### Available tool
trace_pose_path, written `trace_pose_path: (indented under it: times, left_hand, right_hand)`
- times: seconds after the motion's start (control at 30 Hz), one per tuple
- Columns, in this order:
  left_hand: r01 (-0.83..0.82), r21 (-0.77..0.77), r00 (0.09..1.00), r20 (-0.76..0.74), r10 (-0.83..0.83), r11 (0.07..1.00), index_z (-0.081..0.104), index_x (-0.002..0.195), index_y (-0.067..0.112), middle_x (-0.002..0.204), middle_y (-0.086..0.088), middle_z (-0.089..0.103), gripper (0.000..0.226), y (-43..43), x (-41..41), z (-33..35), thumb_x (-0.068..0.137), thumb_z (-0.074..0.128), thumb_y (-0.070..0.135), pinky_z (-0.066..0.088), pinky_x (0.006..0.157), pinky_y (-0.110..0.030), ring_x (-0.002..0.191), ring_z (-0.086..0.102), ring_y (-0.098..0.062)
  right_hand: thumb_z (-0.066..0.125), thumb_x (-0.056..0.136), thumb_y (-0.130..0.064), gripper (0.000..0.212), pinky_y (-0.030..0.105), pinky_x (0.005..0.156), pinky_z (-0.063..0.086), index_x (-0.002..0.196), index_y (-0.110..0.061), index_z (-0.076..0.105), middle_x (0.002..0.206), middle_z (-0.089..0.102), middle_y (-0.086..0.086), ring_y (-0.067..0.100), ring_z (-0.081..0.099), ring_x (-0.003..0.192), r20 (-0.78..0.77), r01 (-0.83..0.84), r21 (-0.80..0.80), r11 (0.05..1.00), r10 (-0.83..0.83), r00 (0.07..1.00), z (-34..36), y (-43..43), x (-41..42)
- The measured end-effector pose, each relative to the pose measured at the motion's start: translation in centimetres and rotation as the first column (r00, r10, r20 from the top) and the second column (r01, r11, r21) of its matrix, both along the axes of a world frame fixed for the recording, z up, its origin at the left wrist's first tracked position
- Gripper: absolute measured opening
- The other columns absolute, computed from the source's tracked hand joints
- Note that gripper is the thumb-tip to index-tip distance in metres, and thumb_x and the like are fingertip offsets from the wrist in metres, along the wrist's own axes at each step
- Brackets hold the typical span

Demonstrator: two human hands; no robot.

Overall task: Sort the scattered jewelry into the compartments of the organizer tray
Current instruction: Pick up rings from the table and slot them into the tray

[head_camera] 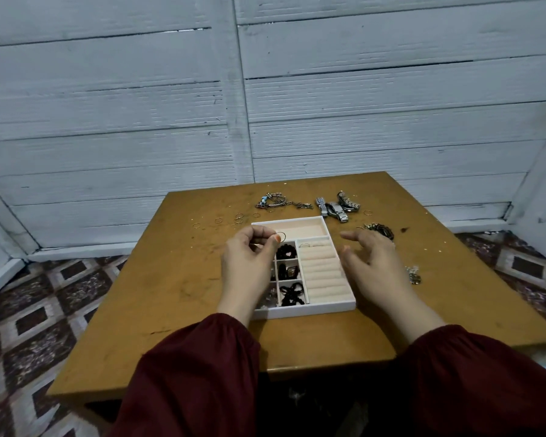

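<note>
A white organizer tray [347, 302] lies in the middle of the wooden table. Black hair ties fill its small left compartments [287, 251], and padded ring rolls [320, 269] run down its right side with a ring or two at their far end. My left hand [249, 260] hovers over the tray's left part and pinches a thin ring [281, 236] between thumb and fingertips. Beside the tray's right edge hovers my right hand [371, 261], fingers spread and relaxed, holding nothing. Several thin rings [237, 219] lie scattered on the table behind the tray's left corner.
Watches [336, 208] and a chain bracelet pile [273, 201] lie near the table's far edge. A dark beaded piece [382, 230] and a small silver piece [414, 274] sit right of my right hand. A white plank wall stands behind the table; patterned flooring surrounds it.
</note>
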State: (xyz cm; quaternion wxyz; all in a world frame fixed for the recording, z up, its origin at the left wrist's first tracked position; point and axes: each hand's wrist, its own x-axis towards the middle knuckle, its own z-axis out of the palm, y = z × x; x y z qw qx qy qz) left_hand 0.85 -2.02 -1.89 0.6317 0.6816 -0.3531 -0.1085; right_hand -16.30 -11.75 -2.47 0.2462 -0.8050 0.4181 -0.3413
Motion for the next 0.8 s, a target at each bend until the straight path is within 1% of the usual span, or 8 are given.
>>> trace_pose_path:
  times: [0.07,0.13,0.2,0.27,0.4,0.53,0.67,0.8]
  left_hand:
    - [0.025,0.014,0.999,0.029,-0.025,1.000,0.064,0.075,0.026,0.072,0.007,0.066,0.017,-0.9,-0.5,0.1,0.083,0.070,0.013,0.053,0.065,-0.032,0.061,0.058,-0.003]
    - [0.042,0.041,0.997,0.062,-0.045,0.998,0.063,0.074,0.027,0.071,0.010,0.063,0.019,-1.8,-1.0,0.2,0.084,0.069,0.012,0.048,0.063,-0.026,0.057,0.054,0.004]
    - [0.049,0.082,0.995,0.088,-0.056,0.995,0.064,0.075,0.027,0.073,0.010,0.064,0.015,-2.8,-1.2,0.1,0.084,0.069,0.016,0.052,0.065,-0.031,0.062,0.057,-0.004]
    - [0.062,0.131,0.987,0.136,-0.080,0.989,0.064,0.077,0.025,0.072,0.009,0.064,0.011,-3.7,-1.3,0.0,0.084,0.069,0.019,0.054,0.066,-0.035,0.065,0.060,-0.011]
    - [0.039,0.267,0.934,0.332,-0.129,0.963,0.065,0.078,0.022,0.070,0.011,0.064,0.008,-4.9,-0.9,-0.4,0.084,0.068,0.019,0.049,0.060,-0.027,0.062,0.057,-0.002]
    - [-0.037,0.387,0.828,0.529,-0.189,0.922,0.065,0.078,0.026,0.076,0.011,0.065,0.007,-5.6,-0.3,-0.8,0.084,0.067,0.025,0.050,0.067,-0.033,0.078,0.060,-0.013]
    - [-0.063,0.452,0.751,0.608,-0.256,0.890,0.065,0.079,0.029,0.080,0.011,0.063,0.006,-6.2,0.0,-0.9,0.084,0.067,0.031,0.047,0.069,-0.035,0.084,0.057,-0.017]
    - [-0.084,0.473,0.666,0.682,-0.304,0.877,0.068,0.082,0.027,0.080,0.009,0.062,0.004,-6.4,-0.1,-0.8,0.085,0.065,0.028,0.045,0.072,-0.036,0.088,0.055,-0.018]
  right_hand:
    - [0.052,0.095,-0.022,0.035,0.033,0.109,0.026,0.130,-0.019,0.056,0.137,0.052,0.002,0.020,0.035,0.135,-0.084,-0.014,-0.052,0.999,0.010,0.996,-0.5,-0.7,-1.0]
    - [0.046,0.097,-0.027,0.043,0.034,0.115,0.017,0.140,-0.021,0.045,0.147,0.043,0.002,0.020,0.024,0.142,-0.252,-0.041,-0.110,0.993,0.013,0.968,-1.2,-1.3,-1.9]
    - [0.036,0.099,-0.036,0.048,0.035,0.118,0.006,0.146,-0.027,0.032,0.153,0.032,-0.003,0.018,0.012,0.146,-0.441,-0.071,-0.152,0.986,-0.003,0.898,-2.0,-1.8,-2.5]
    - [0.022,0.098,-0.044,0.052,0.034,0.117,-0.004,0.149,-0.031,0.023,0.156,0.024,-0.006,0.018,0.003,0.147,-0.544,-0.111,-0.177,0.978,-0.003,0.839,-2.6,-1.8,-2.9]
    - [0.004,0.089,-0.053,0.064,0.034,0.113,-0.016,0.149,-0.038,0.020,0.158,0.017,-0.013,0.017,-0.010,0.147,-0.586,-0.145,-0.161,0.976,0.024,0.810,-3.1,-1.9,-3.1]
    - [0.005,0.089,-0.054,0.063,0.039,0.112,-0.019,0.148,-0.038,0.020,0.158,0.015,-0.013,0.019,-0.018,0.146,-0.625,-0.173,-0.127,0.977,0.057,0.779,-3.2,-2.2,-2.9]
    - [-0.008,0.078,-0.061,0.078,0.041,0.112,-0.019,0.147,-0.039,0.023,0.158,0.018,-0.013,0.019,-0.020,0.145,-0.612,-0.182,-0.131,0.975,0.065,0.788,-3.5,-2.3,-2.9]
    - [-0.008,0.076,-0.061,0.081,0.041,0.112,-0.021,0.148,-0.038,0.022,0.158,0.017,-0.012,0.019,-0.021,0.145,-0.606,-0.192,-0.103,0.976,0.091,0.791,-3.5,-2.5,-2.9]
